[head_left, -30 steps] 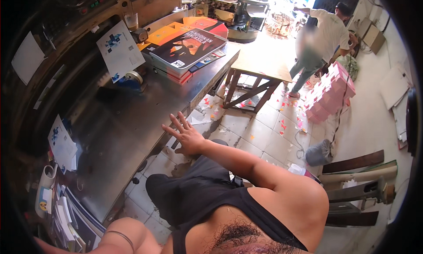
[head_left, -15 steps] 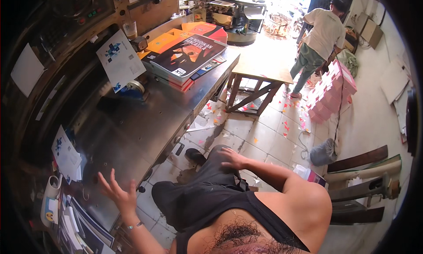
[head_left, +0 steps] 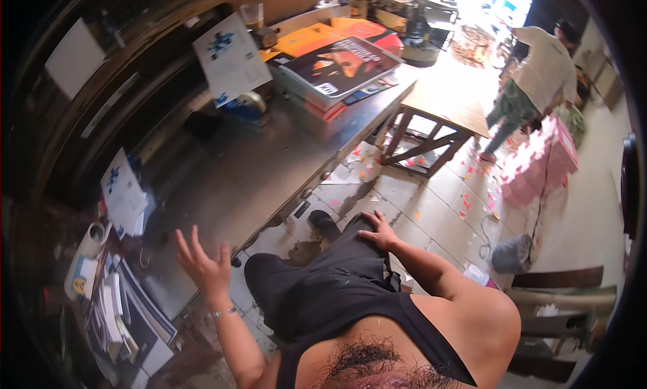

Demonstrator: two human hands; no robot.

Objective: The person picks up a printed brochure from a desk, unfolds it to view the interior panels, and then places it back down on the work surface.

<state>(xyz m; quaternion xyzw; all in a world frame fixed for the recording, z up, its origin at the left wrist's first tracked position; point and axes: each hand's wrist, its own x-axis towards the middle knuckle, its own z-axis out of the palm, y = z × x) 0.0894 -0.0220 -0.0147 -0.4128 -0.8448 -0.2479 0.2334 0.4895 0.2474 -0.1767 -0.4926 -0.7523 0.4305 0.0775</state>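
Observation:
My left hand (head_left: pixel 204 257) is raised near the front edge of the metal worktable (head_left: pixel 222 180), palm up and fingers spread, holding nothing. A metal bracelet (head_left: pixel 224 313) circles that wrist. On the dark cloth over my knee (head_left: pixel 347 237) rests my right hand (head_left: pixel 379 231), its fingers apart and nothing in it. At the table's far end lies a stack of books with a dark, orange-patterned cover (head_left: pixel 340 65) on top. A blue tape dispenser (head_left: pixel 251 108) stands beside them, below a white printed sheet (head_left: pixel 229 62).
Papers and booklets (head_left: pixel 125 315) crowd the table's near left. A wooden stool (head_left: pixel 445 106) stands past its far end. Paper scraps litter the tiled floor (head_left: pixel 404 193). Behind, a person (head_left: pixel 539 72) bends near pink stacks (head_left: pixel 539 163); a grey bin (head_left: pixel 512 253) stands closer.
My view has swung left, so the table, books and stool sit further right in the picture. Both hands keep nearly the same pose. The person at the back leans further over.

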